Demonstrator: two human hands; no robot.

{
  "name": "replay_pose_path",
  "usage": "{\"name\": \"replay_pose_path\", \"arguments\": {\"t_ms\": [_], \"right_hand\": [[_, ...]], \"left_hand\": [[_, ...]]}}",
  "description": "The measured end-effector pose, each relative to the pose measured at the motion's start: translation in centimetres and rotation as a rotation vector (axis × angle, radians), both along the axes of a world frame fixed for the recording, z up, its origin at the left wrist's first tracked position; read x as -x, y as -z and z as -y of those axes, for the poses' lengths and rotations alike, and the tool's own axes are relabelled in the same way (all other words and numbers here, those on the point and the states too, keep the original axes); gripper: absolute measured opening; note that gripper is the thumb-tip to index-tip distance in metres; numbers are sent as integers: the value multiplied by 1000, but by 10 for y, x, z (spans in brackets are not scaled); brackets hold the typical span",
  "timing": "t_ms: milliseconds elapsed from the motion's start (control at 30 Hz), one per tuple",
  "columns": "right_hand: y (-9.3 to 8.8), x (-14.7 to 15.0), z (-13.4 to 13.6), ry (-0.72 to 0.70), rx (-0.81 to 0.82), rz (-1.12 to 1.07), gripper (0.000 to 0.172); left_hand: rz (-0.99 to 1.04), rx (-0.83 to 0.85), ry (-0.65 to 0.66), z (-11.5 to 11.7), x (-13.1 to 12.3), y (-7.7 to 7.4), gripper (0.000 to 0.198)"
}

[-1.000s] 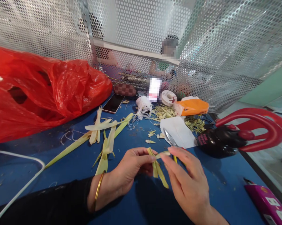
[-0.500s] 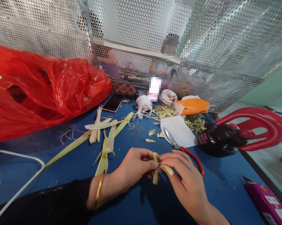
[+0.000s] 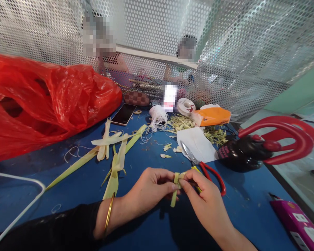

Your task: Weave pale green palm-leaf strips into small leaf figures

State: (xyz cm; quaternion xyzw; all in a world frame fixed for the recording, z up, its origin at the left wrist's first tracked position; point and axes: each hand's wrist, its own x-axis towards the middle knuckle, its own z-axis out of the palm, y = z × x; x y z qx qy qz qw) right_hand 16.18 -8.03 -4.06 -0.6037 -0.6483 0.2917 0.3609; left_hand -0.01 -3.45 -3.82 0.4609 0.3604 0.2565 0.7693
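Note:
Near the table's front, my left hand [image 3: 151, 186] pinches a narrow pale-green strip [image 3: 174, 198] that looks like corn husk; it stands roughly upright between thumb and fingers. My right hand [image 3: 209, 200], fingertips touching the left's, pinches the strip's other end, which points right. A yellow-green piece [image 3: 198, 170] shows behind the right fingers. Just beyond this hand lie red-handled scissors [image 3: 189, 152], the blades resting on white paper [image 3: 202, 146]. Longer pieces of husk [image 3: 111, 184] lie left of my hands. The fingertips hide where the strip's parts meet.
A red plastic bag [image 3: 65, 101] fills the far left, with a phone [image 3: 124, 114] and checked case [image 3: 137, 98] beside it. White thread [image 3: 158, 120], dry scraps [image 3: 181, 122] and an orange packet [image 3: 216, 116] lie behind. A black bottle [image 3: 232, 158] stands right. Perforated metal [image 3: 159, 24] closes the back.
My right fingers have drawn in and now pinch the strip close to the left fingertips. Its loose end, which slanted down right, now points up right. The view has shifted slightly.

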Motion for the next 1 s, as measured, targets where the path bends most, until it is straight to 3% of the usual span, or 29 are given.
{"name": "replay_pose_path", "arguments": {"t_ms": [267, 400, 533, 633, 767, 1000], "right_hand": [[6, 6, 2, 31, -6, 11, 21], [4, 8, 1, 44, 24, -72, 25], [-2, 9, 0, -2, 44, -200, 23], [-4, 8, 0, -24, 56, -180, 13], [-1, 3, 2, 43, -167, 23, 8], [1, -1, 3, 17, -496, 273, 10]], "left_hand": [[-78, -187, -73, 6, -1, 9, 5], [-17, -219, -62, 7, -1, 7, 15], [-1, -135, -60, 4, 0, 3, 14], [3, -7, -109, -1, 1, 0, 14], [8, 54, -140, -5, 2, -1, 19], [21, 80, -110, -4, 3, 2, 20]]}}
